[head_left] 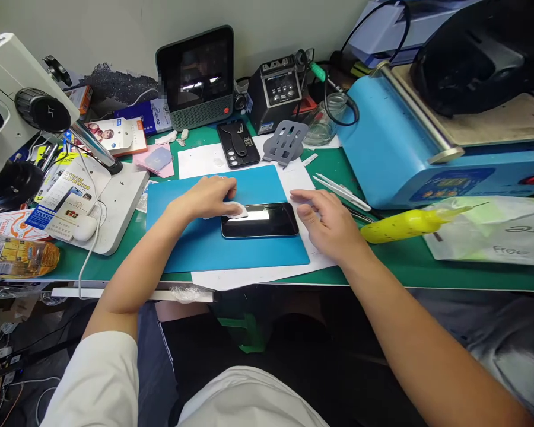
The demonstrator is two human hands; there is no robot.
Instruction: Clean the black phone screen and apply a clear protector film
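Nearest way to the phone (271, 228): six o'clock, over the bare mat (249, 255) from the tabletop (409, 273) edge. More bare mat lies at twelve, bounded beyond by the black case (238, 142) toward eleven and the grey stand (285, 139) toward one. The hands block ten, the left hand (216, 198), and three, the right hand (327, 225). Beyond, the white tool (356, 200) and blue machine (382, 166) bar two; the microscope (26, 77) rises at ten.
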